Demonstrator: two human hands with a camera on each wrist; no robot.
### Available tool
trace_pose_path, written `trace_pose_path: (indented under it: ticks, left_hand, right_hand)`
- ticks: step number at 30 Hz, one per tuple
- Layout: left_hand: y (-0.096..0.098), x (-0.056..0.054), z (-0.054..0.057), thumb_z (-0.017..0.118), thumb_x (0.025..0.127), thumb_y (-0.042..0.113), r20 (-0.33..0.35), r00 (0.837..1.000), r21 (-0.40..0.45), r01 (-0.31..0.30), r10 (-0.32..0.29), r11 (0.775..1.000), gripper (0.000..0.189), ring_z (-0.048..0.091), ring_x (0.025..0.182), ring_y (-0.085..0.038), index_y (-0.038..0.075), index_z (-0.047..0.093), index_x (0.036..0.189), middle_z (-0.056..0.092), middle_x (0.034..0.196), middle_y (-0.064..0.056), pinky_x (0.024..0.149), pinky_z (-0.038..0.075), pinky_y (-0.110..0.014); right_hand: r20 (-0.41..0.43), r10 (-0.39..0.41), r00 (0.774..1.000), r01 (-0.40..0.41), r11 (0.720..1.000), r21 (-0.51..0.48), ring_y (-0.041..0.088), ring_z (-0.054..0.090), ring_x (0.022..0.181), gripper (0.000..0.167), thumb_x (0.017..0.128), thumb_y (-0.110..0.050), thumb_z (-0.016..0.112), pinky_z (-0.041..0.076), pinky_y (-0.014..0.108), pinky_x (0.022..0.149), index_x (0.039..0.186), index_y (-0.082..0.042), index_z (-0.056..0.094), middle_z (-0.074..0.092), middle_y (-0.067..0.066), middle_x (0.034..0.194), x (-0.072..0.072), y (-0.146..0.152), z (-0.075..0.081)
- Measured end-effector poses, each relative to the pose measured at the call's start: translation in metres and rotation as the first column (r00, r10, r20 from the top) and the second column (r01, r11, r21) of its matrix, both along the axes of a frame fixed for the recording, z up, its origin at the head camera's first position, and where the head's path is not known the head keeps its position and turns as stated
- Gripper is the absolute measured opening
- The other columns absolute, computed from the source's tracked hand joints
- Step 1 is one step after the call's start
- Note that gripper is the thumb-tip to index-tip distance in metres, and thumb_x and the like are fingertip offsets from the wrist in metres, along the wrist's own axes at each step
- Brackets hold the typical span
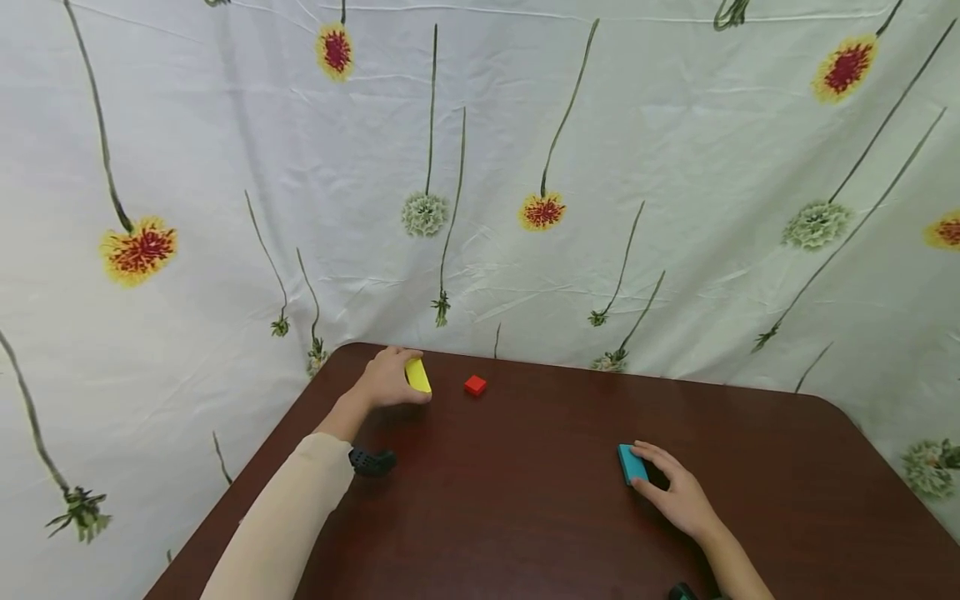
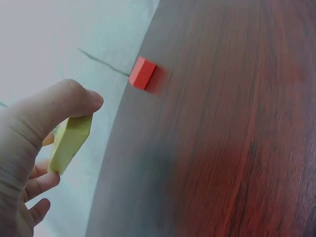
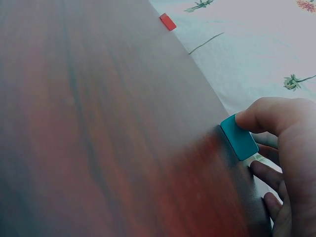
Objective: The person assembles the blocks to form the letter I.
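Observation:
My left hand [image 1: 387,379] pinches a yellow block [image 1: 417,376] between thumb and fingers, near the table's back left corner. In the left wrist view the yellow block [image 2: 71,140] is held tilted under the thumb. To its right a small red block [image 1: 475,385] lies on the table, touched by neither hand. My right hand [image 1: 678,493] grips a flat blue block [image 1: 632,464] by its edges, toward the right side of the table. The right wrist view shows the thumb on one end of the blue block [image 3: 239,137]; whether the block touches the table I cannot tell.
The dark brown wooden table [image 1: 480,500] has rounded back corners. Behind and beside it hangs a white cloth [image 1: 495,275] printed with flowers. A dark strap device [image 1: 372,462] sits at the left wrist.

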State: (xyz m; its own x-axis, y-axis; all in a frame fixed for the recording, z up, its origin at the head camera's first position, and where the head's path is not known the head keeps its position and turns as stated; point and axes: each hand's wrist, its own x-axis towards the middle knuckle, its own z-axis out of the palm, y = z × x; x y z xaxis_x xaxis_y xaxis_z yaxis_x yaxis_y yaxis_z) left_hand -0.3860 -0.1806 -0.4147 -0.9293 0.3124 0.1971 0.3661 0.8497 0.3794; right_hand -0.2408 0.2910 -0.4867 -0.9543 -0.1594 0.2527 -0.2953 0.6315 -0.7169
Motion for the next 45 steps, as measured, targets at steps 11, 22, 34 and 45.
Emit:
trace_pose_path:
  ticks: [11, 22, 34, 45]
  left_hand:
    - [0.021, 0.014, 0.008, 0.080, 0.067, 0.040, -0.034, 0.996, 0.025, 0.084, -0.083, 0.996, 0.081, 0.046, 0.109, -0.038, 0.002, 0.056, 0.134, 0.050, 0.123, -0.023, 0.087, 0.042, -0.052]
    - [0.044, 0.034, 0.005, 0.079, 0.066, 0.039, -0.069, 0.981, 0.058, 0.186, -0.182, 0.981, 0.078, 0.044, 0.111, -0.031, 0.006, 0.057, 0.133, 0.049, 0.122, -0.015, 0.089, 0.038, -0.050]
    - [0.063, 0.051, 0.004, 0.079, 0.067, 0.038, -0.034, 0.956, 0.105, 0.294, -0.292, 0.950, 0.079, 0.042, 0.106, -0.027, 0.003, 0.056, 0.133, 0.047, 0.121, -0.013, 0.077, 0.044, -0.036]
    - [0.077, 0.057, 0.000, 0.080, 0.066, 0.034, -0.041, 0.944, 0.131, 0.329, -0.327, 0.935, 0.075, 0.042, 0.107, -0.027, 0.005, 0.057, 0.131, 0.048, 0.120, -0.012, 0.079, 0.045, -0.036]
  right_hand:
    - [0.005, 0.003, 1.000, -0.003, 1.000, -0.002, 0.047, 0.033, 0.134, 0.049, 0.094, -0.021, 0.066, 0.030, 0.068, 0.098, 0.138, -0.002, 0.053, 0.041, 0.021, 0.147, -0.001, 0.001, 0.001]
    - [0.020, 0.004, 1.000, -0.004, 1.000, -0.007, 0.047, 0.032, 0.134, 0.051, 0.095, -0.025, 0.065, 0.031, 0.067, 0.098, 0.139, -0.003, 0.052, 0.040, 0.021, 0.148, 0.000, 0.000, 0.000]
    - [0.023, -0.006, 1.000, 0.006, 1.000, -0.007, 0.047, 0.033, 0.134, 0.051, 0.095, -0.025, 0.065, 0.031, 0.067, 0.098, 0.139, -0.003, 0.053, 0.039, 0.021, 0.148, 0.000, 0.000, -0.001]
    - [0.017, -0.008, 1.000, 0.008, 1.000, -0.007, 0.047, 0.033, 0.134, 0.051, 0.095, -0.025, 0.065, 0.031, 0.067, 0.098, 0.139, -0.003, 0.053, 0.040, 0.021, 0.148, 0.000, 0.000, -0.001]
